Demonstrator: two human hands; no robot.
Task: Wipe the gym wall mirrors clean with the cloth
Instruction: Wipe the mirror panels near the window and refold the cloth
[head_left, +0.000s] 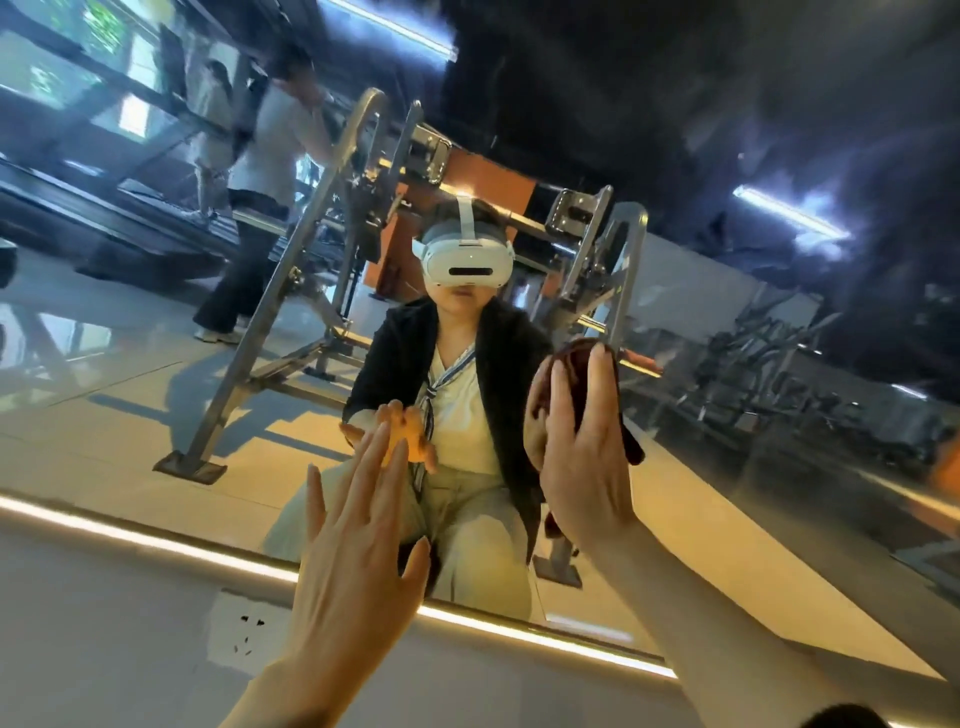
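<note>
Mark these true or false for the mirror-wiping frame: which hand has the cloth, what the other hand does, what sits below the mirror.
1. The right hand presses a dark red cloth against the mirror. True.
2. The left hand grips a spray bottle. False: its fingers are straight and spread, holding nothing.
3. A wall socket sits below the mirror. True.
4. The cloth is white. False: it is dark red.

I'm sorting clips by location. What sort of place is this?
Most likely a gym: a wall mirror reflects a steel weight machine and rows of exercise machines.
</note>
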